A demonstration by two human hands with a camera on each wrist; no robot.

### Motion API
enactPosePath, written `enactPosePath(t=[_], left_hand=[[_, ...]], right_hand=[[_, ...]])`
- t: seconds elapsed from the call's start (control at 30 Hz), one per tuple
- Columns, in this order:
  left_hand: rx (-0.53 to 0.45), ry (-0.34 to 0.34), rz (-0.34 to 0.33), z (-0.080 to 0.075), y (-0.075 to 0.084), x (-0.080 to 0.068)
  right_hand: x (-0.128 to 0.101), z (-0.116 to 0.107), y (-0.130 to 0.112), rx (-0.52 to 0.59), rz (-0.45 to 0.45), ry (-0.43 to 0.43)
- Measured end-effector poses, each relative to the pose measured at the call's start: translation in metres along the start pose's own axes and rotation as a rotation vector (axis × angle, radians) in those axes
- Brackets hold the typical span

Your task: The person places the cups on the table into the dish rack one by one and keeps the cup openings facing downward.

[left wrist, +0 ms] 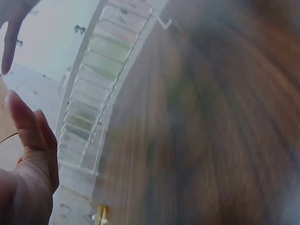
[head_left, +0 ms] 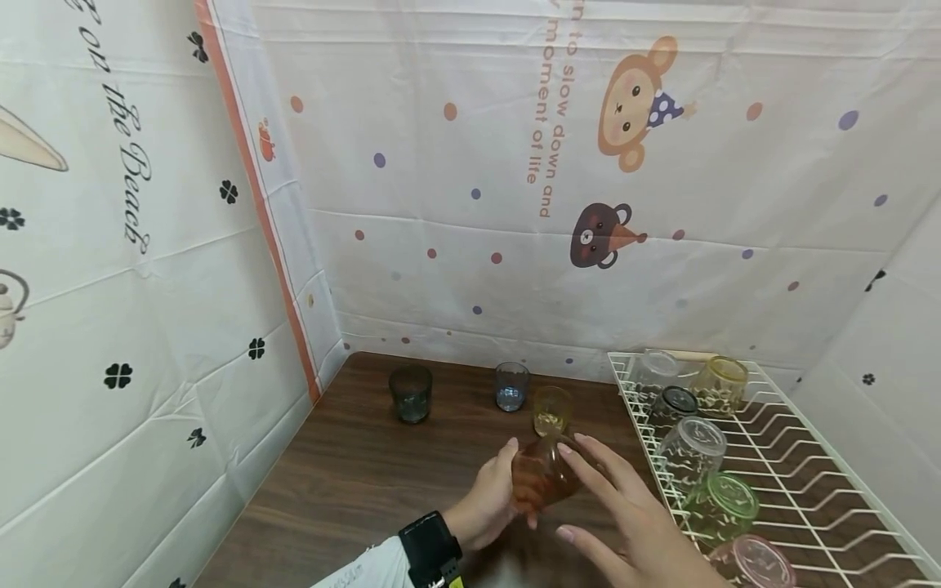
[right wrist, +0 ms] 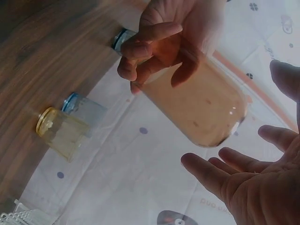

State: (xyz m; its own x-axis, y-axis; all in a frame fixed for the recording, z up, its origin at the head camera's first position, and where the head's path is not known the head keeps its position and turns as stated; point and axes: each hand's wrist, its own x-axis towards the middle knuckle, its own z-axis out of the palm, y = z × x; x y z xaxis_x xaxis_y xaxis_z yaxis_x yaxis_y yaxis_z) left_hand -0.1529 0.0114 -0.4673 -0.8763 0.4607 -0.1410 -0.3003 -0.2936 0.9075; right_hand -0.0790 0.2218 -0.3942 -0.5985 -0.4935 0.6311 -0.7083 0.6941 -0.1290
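Fingers of my left hand (head_left: 485, 502) curl round the orange glass (head_left: 542, 474), holding it tipped over the brown table (head_left: 353, 482). My right hand (head_left: 632, 523) is spread flat just beside it, holding nothing. Far off stand a dark glass (head_left: 410, 393), a blue glass (head_left: 511, 386) and a yellow glass (head_left: 551, 410), all looking empty. At the right, the white rack (head_left: 809, 482) holds more glasses upside down.

From the left wrist I see blurry wood and the rack (left wrist: 89, 117).

From the right wrist the orange glass (right wrist: 197, 103) looks empty. I think it is smooth, slippery and easy to break, so grip its sides.
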Motion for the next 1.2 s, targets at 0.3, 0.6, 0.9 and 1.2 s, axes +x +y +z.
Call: enactPosePath(t=[0.3, 0.6, 0.9, 1.2], left_hand=[[-0.029, -0.073, -0.030, 0.005, -0.006, -0.009], [-0.077, -0.155, -0.065, 0.016, -0.009, -0.018], [-0.139, -0.256, -0.054, 0.020, -0.009, -0.023], [-0.151, -0.265, -0.080, 0.019, -0.014, -0.024]], right_hand=[[0.002, 0.002, 0.000, 0.010, -0.029, 0.008], [0.005, 0.007, -0.004, 0.025, -0.020, -0.010], [0.003, 0.016, -0.003, 0.060, -0.056, -0.002], [0.001, 0.019, 0.002, 0.070, -0.106, 0.014]])
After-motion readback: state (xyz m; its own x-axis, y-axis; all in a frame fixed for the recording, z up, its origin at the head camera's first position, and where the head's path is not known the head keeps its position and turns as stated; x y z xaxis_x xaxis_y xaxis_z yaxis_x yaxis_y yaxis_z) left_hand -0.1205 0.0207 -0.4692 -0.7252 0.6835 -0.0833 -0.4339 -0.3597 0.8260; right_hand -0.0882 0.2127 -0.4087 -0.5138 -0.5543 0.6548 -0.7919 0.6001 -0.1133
